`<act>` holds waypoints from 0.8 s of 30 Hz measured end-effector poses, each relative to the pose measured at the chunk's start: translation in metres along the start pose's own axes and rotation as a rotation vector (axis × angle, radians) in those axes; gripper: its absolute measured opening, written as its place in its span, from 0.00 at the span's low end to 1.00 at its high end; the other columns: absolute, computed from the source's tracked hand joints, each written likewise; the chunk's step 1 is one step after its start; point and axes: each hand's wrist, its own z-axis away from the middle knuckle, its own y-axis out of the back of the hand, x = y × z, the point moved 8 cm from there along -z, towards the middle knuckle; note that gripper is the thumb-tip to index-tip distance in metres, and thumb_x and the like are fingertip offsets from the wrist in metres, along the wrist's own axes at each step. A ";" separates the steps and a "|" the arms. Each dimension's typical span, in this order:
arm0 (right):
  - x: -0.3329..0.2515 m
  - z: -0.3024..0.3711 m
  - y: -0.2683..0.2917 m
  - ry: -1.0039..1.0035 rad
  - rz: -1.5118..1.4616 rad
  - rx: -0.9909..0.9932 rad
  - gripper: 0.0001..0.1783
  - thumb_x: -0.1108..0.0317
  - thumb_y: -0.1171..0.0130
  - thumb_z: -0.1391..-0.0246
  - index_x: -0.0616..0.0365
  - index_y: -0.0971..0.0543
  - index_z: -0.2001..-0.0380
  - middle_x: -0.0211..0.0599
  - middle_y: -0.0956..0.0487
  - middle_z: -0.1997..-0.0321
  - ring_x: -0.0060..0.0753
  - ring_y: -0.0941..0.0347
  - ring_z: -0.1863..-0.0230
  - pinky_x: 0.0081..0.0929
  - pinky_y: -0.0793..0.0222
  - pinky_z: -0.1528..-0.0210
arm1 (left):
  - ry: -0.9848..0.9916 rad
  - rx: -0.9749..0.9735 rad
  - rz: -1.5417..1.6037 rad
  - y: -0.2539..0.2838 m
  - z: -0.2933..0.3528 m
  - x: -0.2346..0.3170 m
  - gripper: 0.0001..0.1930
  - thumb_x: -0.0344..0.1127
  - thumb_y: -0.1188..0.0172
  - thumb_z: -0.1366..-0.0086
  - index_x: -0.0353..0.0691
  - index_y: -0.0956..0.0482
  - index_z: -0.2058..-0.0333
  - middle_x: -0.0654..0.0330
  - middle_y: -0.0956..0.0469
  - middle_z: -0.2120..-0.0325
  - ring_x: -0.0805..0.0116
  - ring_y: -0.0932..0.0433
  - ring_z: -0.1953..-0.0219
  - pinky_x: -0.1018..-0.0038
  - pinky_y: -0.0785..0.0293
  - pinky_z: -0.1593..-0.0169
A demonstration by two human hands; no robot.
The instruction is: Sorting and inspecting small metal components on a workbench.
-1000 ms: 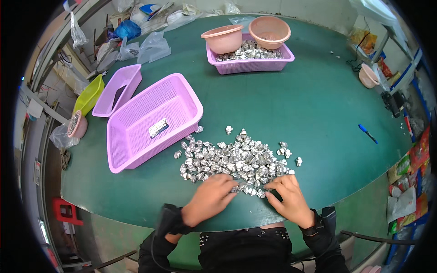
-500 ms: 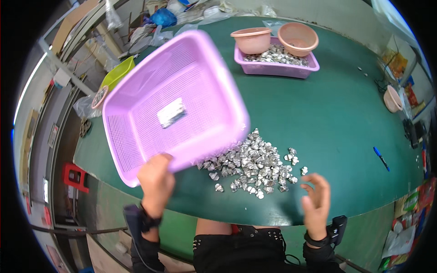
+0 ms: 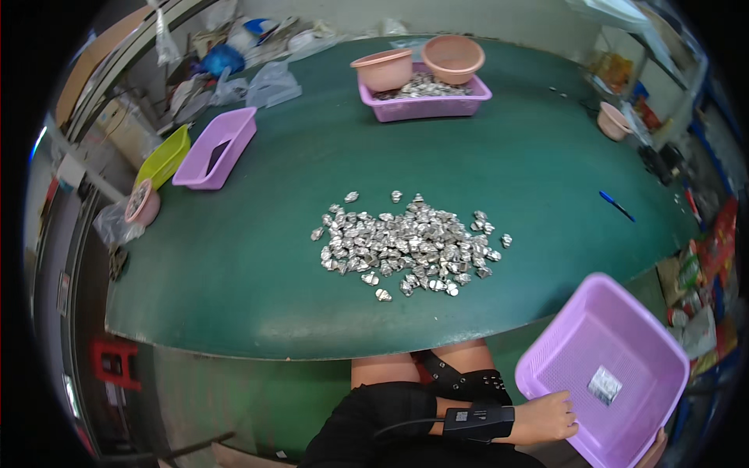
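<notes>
Much of the right hand (image 3: 654,451) is lost: the purple mesh basket (image 3: 573,351) and the lower edge of the view hide all but a few fingers at the near right side of the rim, so I cannot tell how far that hand is open or how firmly it holds. The basket's nearest corner runs to the lower edge too, and its underside is out of sight. Inside it, a small pale rectangular label (image 3: 605,385) shows, too blurred to make out, and I cannot tell whether it is stuck down or loose

The left hand (image 3: 548,419) reaches across the lap, its fingers curled closed over the basket's near left rim; its thumb is hard to see. A black device (image 3: 477,423) is strapped at that wrist. The basket is tilted, its open side facing up toward the camera, and is held out past the near right edge of the green table (image 3: 312,156)

On the table, well apart from both hands, lies a loose heap of small silvery metal pieces (image 3: 417,243), a few scattered around it; overlaps hide many of their shapes. Farther back, two peach bowls (image 3: 388,72) partly cover similar pieces in a second purple basket (image 3: 425,111), and a blue pen (image 3: 617,206) lies to the right
</notes>
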 end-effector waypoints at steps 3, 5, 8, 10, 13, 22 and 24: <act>0.020 0.029 0.027 -0.243 0.028 0.002 0.22 0.53 0.55 0.50 0.61 0.31 0.61 0.35 0.28 0.64 0.27 0.33 0.67 0.24 0.35 0.62 | 0.147 -0.046 0.090 -0.030 0.038 -0.030 0.06 0.31 0.52 0.55 0.38 0.31 0.75 0.61 0.32 0.80 0.65 0.31 0.71 0.70 0.39 0.56; 0.039 0.040 0.027 -0.375 0.025 -0.047 0.22 0.52 0.55 0.50 0.60 0.30 0.61 0.35 0.28 0.65 0.26 0.33 0.67 0.23 0.36 0.62 | 0.151 0.038 0.094 -0.015 0.071 -0.041 0.07 0.30 0.51 0.56 0.38 0.31 0.75 0.61 0.32 0.79 0.64 0.31 0.68 0.67 0.43 0.48; 0.075 0.047 0.012 -0.542 -0.008 -0.185 0.22 0.52 0.55 0.51 0.60 0.30 0.62 0.34 0.28 0.66 0.26 0.33 0.67 0.22 0.36 0.62 | 0.248 -0.129 0.095 0.001 0.117 -0.027 0.08 0.28 0.49 0.60 0.39 0.31 0.76 0.61 0.32 0.79 0.65 0.32 0.68 0.67 0.46 0.45; 0.092 0.049 -0.019 -0.546 0.015 -0.238 0.20 0.53 0.54 0.52 0.59 0.29 0.65 0.33 0.28 0.69 0.25 0.33 0.68 0.20 0.36 0.65 | 0.312 -0.141 0.031 0.015 0.146 -0.018 0.09 0.28 0.48 0.63 0.39 0.31 0.77 0.62 0.33 0.79 0.66 0.32 0.69 0.69 0.42 0.49; 0.134 0.039 -0.067 -0.579 0.131 -0.362 0.17 0.55 0.52 0.53 0.59 0.28 0.70 0.31 0.28 0.74 0.22 0.33 0.73 0.15 0.36 0.71 | 0.524 -0.132 0.003 0.040 0.187 -0.008 0.11 0.28 0.46 0.66 0.40 0.32 0.78 0.62 0.33 0.79 0.65 0.33 0.70 0.70 0.38 0.57; 0.216 0.094 -0.225 -0.785 0.098 -1.097 0.19 0.60 0.55 0.50 0.66 0.29 0.63 0.33 0.26 0.72 0.25 0.31 0.68 0.25 0.36 0.66 | 0.957 -0.266 -0.300 0.048 0.268 0.015 0.13 0.29 0.44 0.63 0.39 0.30 0.74 0.59 0.31 0.74 0.62 0.31 0.66 0.69 0.37 0.57; 0.183 0.081 -0.236 -0.501 0.511 -1.224 0.17 0.61 0.53 0.51 0.65 0.28 0.65 0.35 0.26 0.73 0.26 0.31 0.67 0.26 0.36 0.65 | 0.992 -0.156 -0.207 0.064 0.261 0.019 0.15 0.35 0.40 0.57 0.39 0.28 0.67 0.56 0.29 0.68 0.61 0.31 0.62 0.68 0.38 0.56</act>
